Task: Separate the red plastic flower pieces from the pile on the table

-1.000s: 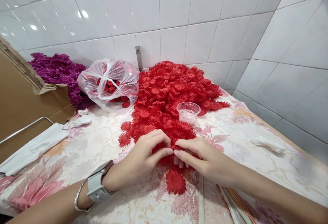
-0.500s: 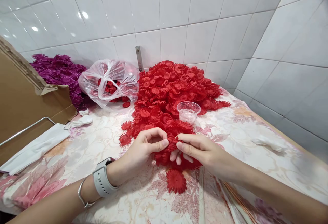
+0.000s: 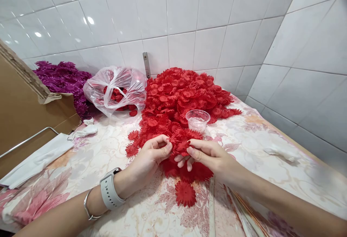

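A big heap of red fabric flower heads (image 3: 184,96) lies against the tiled wall on a floral tablecloth (image 3: 108,154). My left hand (image 3: 150,159), with a white watch and bracelet on the wrist, pinches a small bunch of red flower heads (image 3: 181,146) at the near edge of the heap. My right hand (image 3: 210,155) pinches the same bunch from the other side, fingertips close to the left thumb. One loose red flower head (image 3: 185,193) lies flat on the cloth just below both hands. A clear plastic cup (image 3: 197,119) stands right behind the hands.
A clear plastic bag (image 3: 116,90) with red flowers sits left of the heap, and purple flower heads (image 3: 63,81) lie further left. A cardboard box (image 3: 24,110) with a metal bar stands at the left edge. White crumpled scraps (image 3: 282,152) lie right.
Both hands lifted a bunch of red flower heads off the cloth and brought it slightly up and away from me; the single flower below stayed put.
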`<action>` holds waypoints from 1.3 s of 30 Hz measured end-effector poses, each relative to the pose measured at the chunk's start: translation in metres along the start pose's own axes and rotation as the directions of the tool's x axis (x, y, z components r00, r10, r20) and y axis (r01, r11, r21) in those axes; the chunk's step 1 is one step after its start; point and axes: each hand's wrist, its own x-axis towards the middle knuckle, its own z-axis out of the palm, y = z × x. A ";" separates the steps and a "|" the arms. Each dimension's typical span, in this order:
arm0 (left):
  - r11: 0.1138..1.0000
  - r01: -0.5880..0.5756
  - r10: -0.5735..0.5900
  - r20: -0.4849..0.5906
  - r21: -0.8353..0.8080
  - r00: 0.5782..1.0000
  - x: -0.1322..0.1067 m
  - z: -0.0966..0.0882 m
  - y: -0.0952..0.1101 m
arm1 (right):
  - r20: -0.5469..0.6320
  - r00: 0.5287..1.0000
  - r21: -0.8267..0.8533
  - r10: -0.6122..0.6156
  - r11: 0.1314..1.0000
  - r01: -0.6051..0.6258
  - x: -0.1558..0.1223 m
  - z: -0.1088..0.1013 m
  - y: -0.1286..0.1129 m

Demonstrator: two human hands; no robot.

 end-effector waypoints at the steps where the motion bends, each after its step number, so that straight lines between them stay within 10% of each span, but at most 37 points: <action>1: 1.000 -0.006 0.006 0.005 -0.008 1.000 0.000 0.000 0.000 | -0.003 1.000 0.006 -0.007 1.000 0.007 0.000 0.000 0.000; 15: 0.994 -0.026 0.000 -0.239 -0.104 0.971 0.003 -0.009 -0.004 | -0.128 0.992 0.222 -0.011 0.974 0.039 0.002 0.002 0.002; 19: 0.981 -0.120 0.158 -0.275 0.150 0.948 0.003 -0.012 0.001 | -0.251 0.968 0.246 0.029 0.969 0.035 0.004 -0.005 -0.003; 21: 0.857 -0.239 0.374 -0.233 0.457 0.897 0.003 -0.014 0.005 | -0.257 0.965 0.232 0.055 0.973 0.006 0.005 -0.006 -0.005; 25: 0.339 -0.263 0.704 -0.059 0.903 0.707 0.005 -0.024 0.014 | -0.256 0.963 0.219 0.083 0.975 -0.026 0.004 -0.005 -0.006; 29: -0.032 -0.119 0.657 0.110 0.992 0.745 0.008 -0.035 0.018 | -0.238 0.963 0.248 0.125 0.967 -0.064 0.004 -0.005 -0.003; 32: -0.100 -0.044 0.593 0.095 0.994 0.800 0.010 -0.038 0.019 | -0.223 0.965 0.266 0.138 0.961 -0.076 0.004 -0.005 -0.003; 39: 0.030 -0.208 0.649 0.139 0.978 0.748 0.006 -0.027 0.020 | -0.242 0.954 0.256 0.175 0.960 -0.111 0.005 -0.004 -0.006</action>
